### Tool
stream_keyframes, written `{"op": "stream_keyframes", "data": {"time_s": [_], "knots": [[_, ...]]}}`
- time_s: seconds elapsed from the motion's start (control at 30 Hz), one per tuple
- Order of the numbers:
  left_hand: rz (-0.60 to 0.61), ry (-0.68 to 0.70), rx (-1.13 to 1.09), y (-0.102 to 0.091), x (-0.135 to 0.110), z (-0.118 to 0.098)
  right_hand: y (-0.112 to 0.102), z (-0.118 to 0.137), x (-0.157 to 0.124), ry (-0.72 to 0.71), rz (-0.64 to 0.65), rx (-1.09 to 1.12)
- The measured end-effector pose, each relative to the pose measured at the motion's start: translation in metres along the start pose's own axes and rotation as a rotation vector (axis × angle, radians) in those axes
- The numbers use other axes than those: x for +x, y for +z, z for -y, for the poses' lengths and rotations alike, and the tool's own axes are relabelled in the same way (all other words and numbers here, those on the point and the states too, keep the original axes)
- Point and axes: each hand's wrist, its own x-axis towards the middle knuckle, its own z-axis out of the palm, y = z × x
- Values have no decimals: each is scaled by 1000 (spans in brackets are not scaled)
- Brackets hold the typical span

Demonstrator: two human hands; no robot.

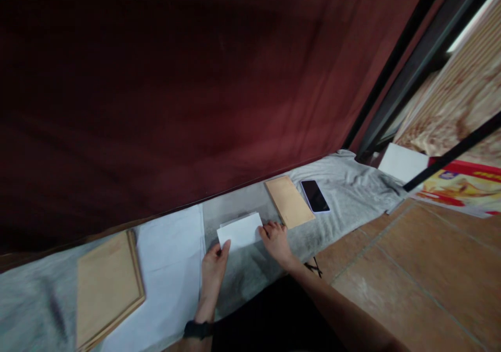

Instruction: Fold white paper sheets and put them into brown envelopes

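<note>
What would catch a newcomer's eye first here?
Probably the dark red surface filling most of the upper view. Below it, bright white paper between the left hand and right hand stands out against grey cloth. Right of that, a dark-screened phone lies beside a flat tan item.

Dim overall — nearly black at the upper left of the red backdrop [274, 91], brighter toward the right. Washed out on the white paper [240, 232], softly glossy on the floor tiles [391, 294]. Slightly blurred — stretched toward the edges.
</note>
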Motion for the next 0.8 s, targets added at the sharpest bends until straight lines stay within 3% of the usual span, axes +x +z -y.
{"op": "stream_keyframes", "data": {"time_s": [0.17,0.3,0.57,0.8], "knots": [[-81,1,270,7,5,-1,3,2,-1,42,-45,-52],[-75,-40,484,8,9,-9,5,4,3,52,-44,-76],[-91,-128,610,14,9,-21,5,7,11,39,-72,-137],[-69,-108,639,13,8,-25,2,9,12,9,-78,-176]]}}
